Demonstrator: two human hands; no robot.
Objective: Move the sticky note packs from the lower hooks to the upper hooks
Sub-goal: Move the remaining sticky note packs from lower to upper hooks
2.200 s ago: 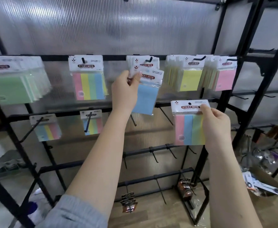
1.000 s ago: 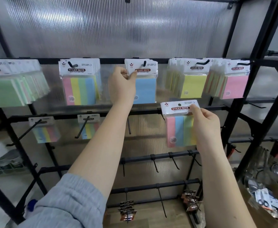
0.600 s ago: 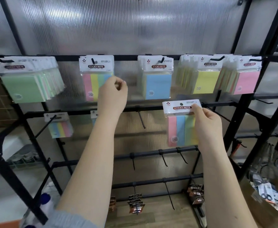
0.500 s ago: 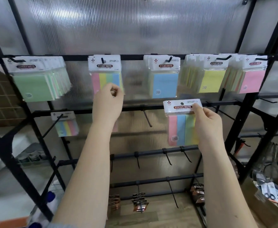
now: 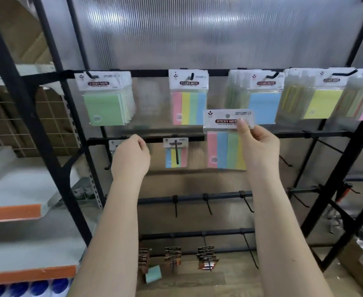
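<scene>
right hand (image 5: 259, 146) pinching pack (image 5: 226, 139), header "STICKY NOTE"

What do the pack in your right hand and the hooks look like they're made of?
Striped pack: likely paper notes in a clear glossy plastic sleeve, going by the glare, with a white printed card header. Hooks: thin black rods, probably painted or coated metal wire.

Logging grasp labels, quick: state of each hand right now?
Left hand: at a lower-hook pack, fingers curled; grip cannot be told.
Right hand: pinching a striped sticky note pack.
</scene>
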